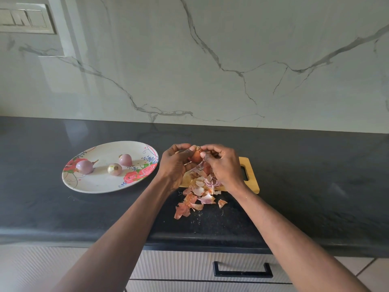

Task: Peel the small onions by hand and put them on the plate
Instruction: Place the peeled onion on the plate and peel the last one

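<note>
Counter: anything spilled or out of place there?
Yes. Onion peels have spilled off the cutting board onto the counter at its front edge. The three peeled onions sit properly on the plate.

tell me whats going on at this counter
A person is peeling small onions by hand. The left hand holds an unpeeled onion above the cutting board while the right hand pinches at its top. Three peeled onions lie on the flowered plate to the left. Loose skins are piled on the board and spill onto the dark counter.
</note>
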